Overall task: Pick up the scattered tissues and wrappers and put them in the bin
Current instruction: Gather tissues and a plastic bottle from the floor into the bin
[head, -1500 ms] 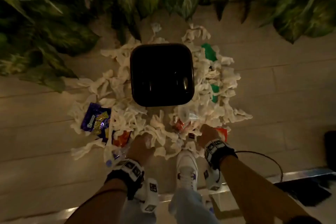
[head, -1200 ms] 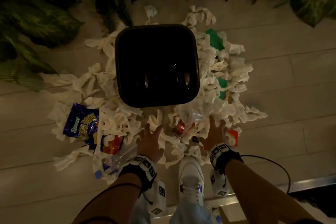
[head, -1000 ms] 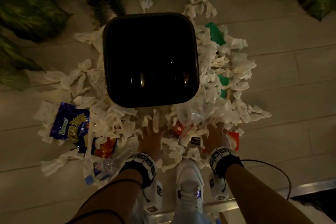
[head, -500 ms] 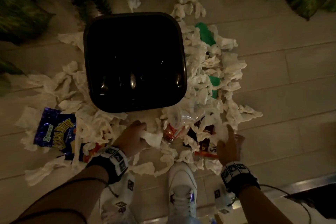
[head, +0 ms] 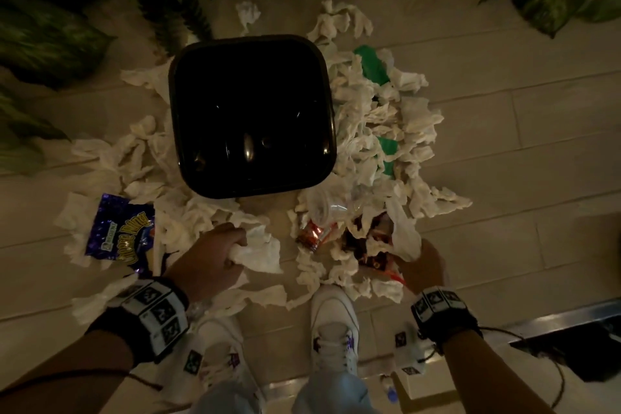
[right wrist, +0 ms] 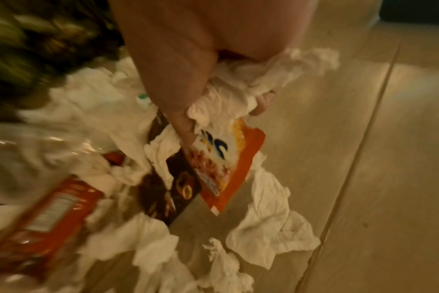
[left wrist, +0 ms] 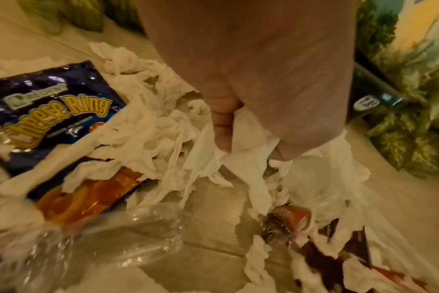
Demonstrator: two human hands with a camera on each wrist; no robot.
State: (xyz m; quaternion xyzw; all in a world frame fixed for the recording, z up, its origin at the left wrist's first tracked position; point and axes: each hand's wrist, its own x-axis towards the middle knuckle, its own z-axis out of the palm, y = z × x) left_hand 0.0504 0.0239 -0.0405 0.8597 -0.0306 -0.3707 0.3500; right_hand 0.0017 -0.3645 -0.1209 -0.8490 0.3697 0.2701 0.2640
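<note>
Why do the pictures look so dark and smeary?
Head view: dim warm light, so the bin is just a black shape with small glints. Left wrist view: the clear plastic bottle is smeared. Right wrist view: the red wrapper and leaves blur, while the right hand looks sharper.

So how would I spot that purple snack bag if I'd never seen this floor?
Start at the black square bin in the middle of the litter. Look to its lower left, just beyond the left hand, where the purple snack bag lies flat among white tissues. It alone is shiny purple, with yellow "Cheese Ring" lettering.
</note>
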